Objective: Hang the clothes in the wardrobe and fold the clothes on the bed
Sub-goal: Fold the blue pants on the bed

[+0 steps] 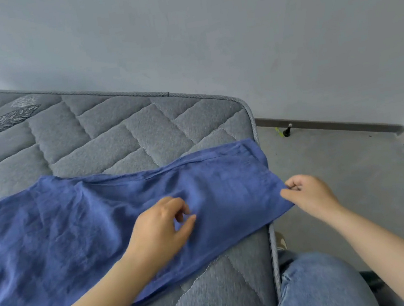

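A blue crinkled garment (77, 225) lies spread across the grey quilted mattress (116, 133), and its right end hangs a little past the mattress edge. My right hand (309, 195) pinches that right end at the edge of the bed. Over the cloth's middle my left hand (162, 227) hovers or rests lightly, fingers curled and apart, with nothing in them.
The mattress ends in a piped edge (254, 125) on the right, and grey floor (339, 173) lies beyond it. A white wall stands behind the bed. A door stopper (287, 131) sits by the skirting. My jeans-clad leg (321, 286) is beside the bed.
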Action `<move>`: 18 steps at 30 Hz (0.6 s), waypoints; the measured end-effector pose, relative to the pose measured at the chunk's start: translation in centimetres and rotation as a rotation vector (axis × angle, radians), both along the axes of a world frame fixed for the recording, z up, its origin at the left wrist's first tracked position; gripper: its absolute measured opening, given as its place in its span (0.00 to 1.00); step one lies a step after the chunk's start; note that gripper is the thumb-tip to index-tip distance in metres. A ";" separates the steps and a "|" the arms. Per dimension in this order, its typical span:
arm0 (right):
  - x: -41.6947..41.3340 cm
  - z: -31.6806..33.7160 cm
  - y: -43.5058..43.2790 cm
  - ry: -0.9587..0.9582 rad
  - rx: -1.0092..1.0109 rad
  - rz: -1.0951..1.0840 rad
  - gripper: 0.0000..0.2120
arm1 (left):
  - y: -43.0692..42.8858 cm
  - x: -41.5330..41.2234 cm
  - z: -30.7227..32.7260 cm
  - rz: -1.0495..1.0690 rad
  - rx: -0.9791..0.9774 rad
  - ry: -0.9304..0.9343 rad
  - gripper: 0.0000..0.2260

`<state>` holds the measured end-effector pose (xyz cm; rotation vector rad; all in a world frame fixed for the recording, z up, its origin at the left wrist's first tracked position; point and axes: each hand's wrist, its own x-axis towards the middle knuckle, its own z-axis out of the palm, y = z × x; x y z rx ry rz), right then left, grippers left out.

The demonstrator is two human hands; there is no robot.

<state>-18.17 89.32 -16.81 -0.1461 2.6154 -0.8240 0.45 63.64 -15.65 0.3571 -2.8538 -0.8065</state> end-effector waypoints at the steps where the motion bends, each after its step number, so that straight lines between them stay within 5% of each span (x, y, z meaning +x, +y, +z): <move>1: -0.2 -0.3 -0.3 -0.005 -0.028 0.006 0.05 | -0.6 -0.4 0.1 0.039 -0.027 0.024 0.05; 8: -2.1 -1.5 -5.0 0.006 -0.124 -0.097 0.12 | -5.4 -4.1 -0.5 0.186 -0.127 -0.124 0.18; 14: -3.2 -1.8 -4.4 0.117 -0.214 -0.106 0.12 | -6.9 -7.6 -1.1 0.160 -0.191 -0.335 0.04; 18: -3.4 -1.9 -3.2 0.272 -0.256 -0.074 0.15 | -7.4 -9.5 -0.6 0.229 -0.138 -0.258 0.03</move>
